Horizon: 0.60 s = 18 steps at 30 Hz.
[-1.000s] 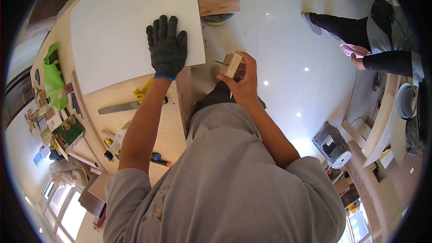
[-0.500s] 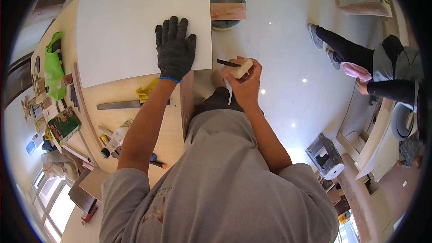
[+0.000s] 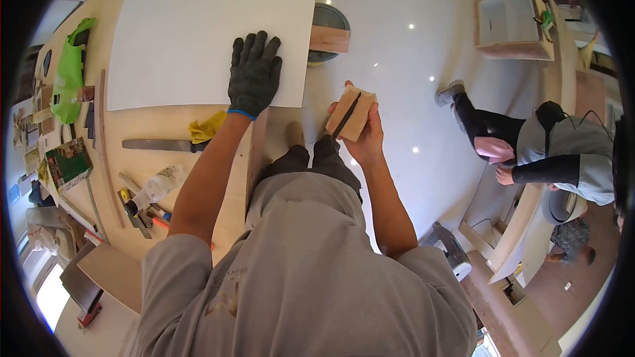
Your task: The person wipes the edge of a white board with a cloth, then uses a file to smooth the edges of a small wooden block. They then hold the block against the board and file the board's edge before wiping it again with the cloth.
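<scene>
My left hand (image 3: 254, 78), in a dark work glove with a blue cuff, lies flat with fingers spread on a large white sheet (image 3: 198, 33). The sheet rests on a pale wooden workbench (image 3: 159, 165). Beyond the bench's right edge, my bare right hand (image 3: 366, 137) grips a small tan block (image 3: 357, 121) with thumb and fingers round its sides. A narrow black strip (image 3: 346, 116) runs slantwise along the block's upturned face. Nearest my left forearm on the bench lie a long-bladed saw or knife (image 3: 159, 145) and a yellow cloth (image 3: 208, 127).
A clear bottle (image 3: 159, 185) and several hand tools lie at the bench's left. A green bag (image 3: 68, 86) is farther left. Past the sheet, a round dark tub (image 3: 329, 20) has a board across it. Another person (image 3: 562, 135) works at the right, beside a pale wooden box (image 3: 509, 23).
My right hand has turned the block so its broad face with the black strip shows. My left hand stays flat on the sheet. The view has shifted, and the other person has moved.
</scene>
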Each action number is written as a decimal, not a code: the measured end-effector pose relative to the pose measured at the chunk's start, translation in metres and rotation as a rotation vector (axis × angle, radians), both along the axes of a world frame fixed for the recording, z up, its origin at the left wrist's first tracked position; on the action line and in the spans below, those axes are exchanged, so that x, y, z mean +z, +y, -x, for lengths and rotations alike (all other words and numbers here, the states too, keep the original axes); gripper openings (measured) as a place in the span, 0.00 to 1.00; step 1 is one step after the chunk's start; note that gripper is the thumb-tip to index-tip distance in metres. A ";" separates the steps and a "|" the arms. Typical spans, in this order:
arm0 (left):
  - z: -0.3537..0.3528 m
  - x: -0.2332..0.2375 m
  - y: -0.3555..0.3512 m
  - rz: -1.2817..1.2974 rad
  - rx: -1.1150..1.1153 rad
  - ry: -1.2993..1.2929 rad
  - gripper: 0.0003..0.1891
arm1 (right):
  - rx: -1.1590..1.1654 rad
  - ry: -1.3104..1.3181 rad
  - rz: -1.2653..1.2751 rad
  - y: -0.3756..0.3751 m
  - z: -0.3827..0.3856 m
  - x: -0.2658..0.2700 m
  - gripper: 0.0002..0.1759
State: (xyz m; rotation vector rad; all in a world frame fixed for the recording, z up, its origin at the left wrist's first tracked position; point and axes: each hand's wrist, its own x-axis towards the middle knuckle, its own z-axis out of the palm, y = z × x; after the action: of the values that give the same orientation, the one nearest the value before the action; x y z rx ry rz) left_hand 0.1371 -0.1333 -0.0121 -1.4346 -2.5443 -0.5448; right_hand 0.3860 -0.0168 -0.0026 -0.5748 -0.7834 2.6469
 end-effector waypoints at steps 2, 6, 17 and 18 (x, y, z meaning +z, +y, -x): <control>-0.003 0.001 0.001 -0.065 0.002 -0.054 0.18 | 0.057 0.105 0.032 0.007 0.001 0.008 0.43; -0.046 0.041 -0.006 -0.271 0.053 -0.708 0.13 | 0.057 0.163 0.048 0.011 0.002 0.029 0.45; -0.090 0.060 -0.049 -0.079 -0.246 -1.345 0.19 | 0.112 0.088 0.140 -0.010 -0.036 0.044 0.57; -0.084 0.070 -0.047 -0.002 -0.160 -1.481 0.17 | 0.251 0.072 0.171 -0.005 -0.041 0.041 0.58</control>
State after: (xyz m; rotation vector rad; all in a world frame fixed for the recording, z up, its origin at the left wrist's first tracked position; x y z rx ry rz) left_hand 0.2207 -0.1804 0.0577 -1.4600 -3.2421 -2.3235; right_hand 0.4269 -0.0220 0.0387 -0.4451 -0.6492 2.9687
